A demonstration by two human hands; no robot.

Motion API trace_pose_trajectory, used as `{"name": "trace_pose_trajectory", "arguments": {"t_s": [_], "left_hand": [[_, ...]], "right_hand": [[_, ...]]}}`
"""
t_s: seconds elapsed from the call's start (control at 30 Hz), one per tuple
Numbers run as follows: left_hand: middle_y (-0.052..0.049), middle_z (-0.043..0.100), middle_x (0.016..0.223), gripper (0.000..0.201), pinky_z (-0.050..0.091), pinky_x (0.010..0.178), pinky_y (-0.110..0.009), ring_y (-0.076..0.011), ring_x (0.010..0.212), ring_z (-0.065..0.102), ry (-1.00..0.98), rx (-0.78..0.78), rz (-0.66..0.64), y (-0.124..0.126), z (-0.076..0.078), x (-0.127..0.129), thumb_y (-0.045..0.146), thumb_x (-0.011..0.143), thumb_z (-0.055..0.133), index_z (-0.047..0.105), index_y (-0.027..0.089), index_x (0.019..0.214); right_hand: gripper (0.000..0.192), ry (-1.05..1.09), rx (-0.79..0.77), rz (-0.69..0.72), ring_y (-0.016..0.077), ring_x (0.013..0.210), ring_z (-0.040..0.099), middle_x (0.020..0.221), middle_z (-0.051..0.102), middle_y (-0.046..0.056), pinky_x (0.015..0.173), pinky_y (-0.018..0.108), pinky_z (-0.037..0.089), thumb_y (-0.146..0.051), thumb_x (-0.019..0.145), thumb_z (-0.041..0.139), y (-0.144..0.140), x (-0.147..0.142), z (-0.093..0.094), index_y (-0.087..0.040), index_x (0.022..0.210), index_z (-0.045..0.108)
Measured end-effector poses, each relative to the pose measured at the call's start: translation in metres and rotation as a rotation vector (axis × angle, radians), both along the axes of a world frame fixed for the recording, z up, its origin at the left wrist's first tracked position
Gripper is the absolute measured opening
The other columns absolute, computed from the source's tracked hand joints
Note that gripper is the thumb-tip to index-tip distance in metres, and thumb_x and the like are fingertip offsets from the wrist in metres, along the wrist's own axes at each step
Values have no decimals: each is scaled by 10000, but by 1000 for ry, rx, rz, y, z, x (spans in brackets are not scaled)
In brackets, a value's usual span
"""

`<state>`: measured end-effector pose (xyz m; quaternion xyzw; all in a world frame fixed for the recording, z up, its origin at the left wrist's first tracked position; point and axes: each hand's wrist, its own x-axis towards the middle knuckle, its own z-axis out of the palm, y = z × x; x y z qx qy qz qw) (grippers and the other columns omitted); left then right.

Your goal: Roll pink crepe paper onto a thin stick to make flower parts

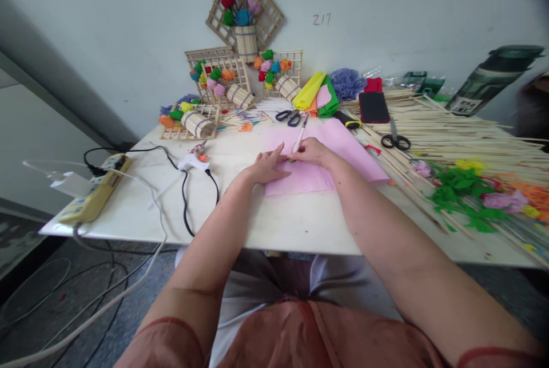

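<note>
A sheet of pink crepe paper [355, 153] lies on the white table in front of me. My left hand [266, 166] rests on the paper's left part, thumb and fingers apart, holding nothing that I can see. Close beside it, my right hand [315, 153] is closed around a white pen [301, 134], which tilts up and away from me. The pen's lower end is hidden by my fingers. A tiny yellow-green spot shows under my right fingertips, too small to name. Dark-handled scissors [288, 118] lie just beyond the paper.
Left stand a white glue gun [195, 163] and a yellow power strip [95, 190] with trailing cables. Several stick-lattice flower panels [246, 7] lean at the back. To the right are wooden sticks [450, 133], a phone [374, 107], more scissors [395, 140], crepe scraps [465, 190] and a bottle [493, 79].
</note>
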<state>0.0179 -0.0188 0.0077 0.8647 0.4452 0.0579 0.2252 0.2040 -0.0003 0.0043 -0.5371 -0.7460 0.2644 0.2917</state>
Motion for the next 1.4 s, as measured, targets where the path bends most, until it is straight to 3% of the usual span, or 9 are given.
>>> {"name": "trace_pose_trajectory", "arguments": {"t_s": [0.33,0.8,1.13,1.4], "left_hand": [[-18,404,1403,940,32,1078,-472,-244,1363,140,5,7,-14,1,0,0,477,739,495,-65,213,1446],[-7,434,1383,928,52,1077,-477,-256,1358,162,-7,26,-16,1,-1,0,449,744,520,-46,241,1448],[-32,466,1357,962,68,1070,-445,-237,1337,229,-74,28,3,4,-7,-1,442,725,556,-47,235,1445],[-33,491,1335,1001,84,1073,-430,-244,1326,251,-115,20,41,5,-7,-1,435,687,595,-14,212,1449]], "right_hand": [[121,-13,-9,-14,156,690,638,680,691,50,621,212,475,-254,654,680,0,0,1,-134,652,661],[169,82,7,-37,166,701,645,706,697,47,651,243,500,-288,666,676,4,0,-4,-137,741,691],[208,95,-11,89,141,648,633,710,698,55,603,223,476,-333,688,642,9,3,-11,-136,724,696],[222,-33,22,20,152,701,640,739,705,49,616,220,469,-365,698,640,7,-1,-10,-157,746,703]]}}
